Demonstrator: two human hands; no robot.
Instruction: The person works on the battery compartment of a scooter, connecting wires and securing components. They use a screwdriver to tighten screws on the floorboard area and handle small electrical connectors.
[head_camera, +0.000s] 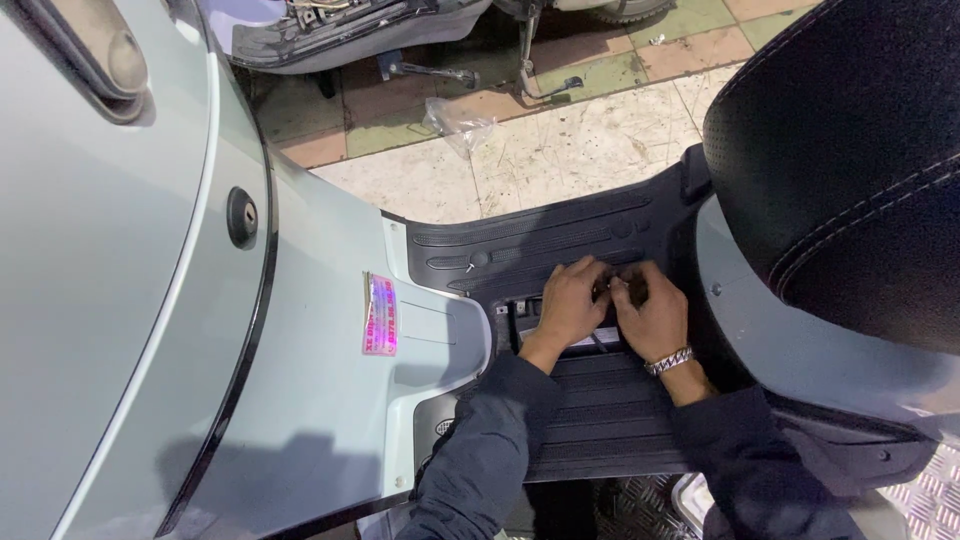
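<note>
I look down on a pale blue-grey scooter. Both of my hands reach into an open compartment (520, 318) in its black ribbed footboard (600, 410). My left hand (568, 302) curls over the far edge of the opening, fingers bent down. My right hand (650, 312), with a silver chain bracelet on the wrist, pinches a small dark part where the two hands meet. What that part is stays hidden by the fingers. Dark sleeves cover both forearms.
The scooter's front panel (120, 300) with a round keyhole (242, 216) and a pink sticker (380, 315) fills the left. The black seat (850, 150) rises at right. Tiled floor, a crumpled clear plastic bag (458, 120) and another scooter's underside (340, 30) lie beyond.
</note>
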